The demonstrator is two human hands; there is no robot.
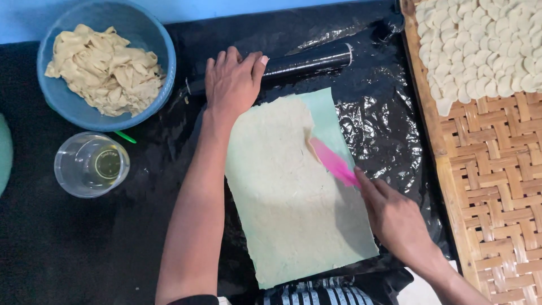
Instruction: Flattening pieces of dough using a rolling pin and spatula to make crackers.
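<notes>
My right hand (395,217) pinches a pink scraper (333,162), slanting far-left under the dough sheet (288,197). My left hand (231,82), fingers spread flat, presses the dough's far edge beside the black rolling pin (310,61).

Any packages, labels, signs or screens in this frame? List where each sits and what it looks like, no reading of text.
Round label: seen through the clear plastic cup left of the dough sheet; a pale circle with a dark ring.
Roll of black plastic film: top centre, a dark glossy cylinder under the left hand; no label visible.
No signs or screens in view.
</notes>
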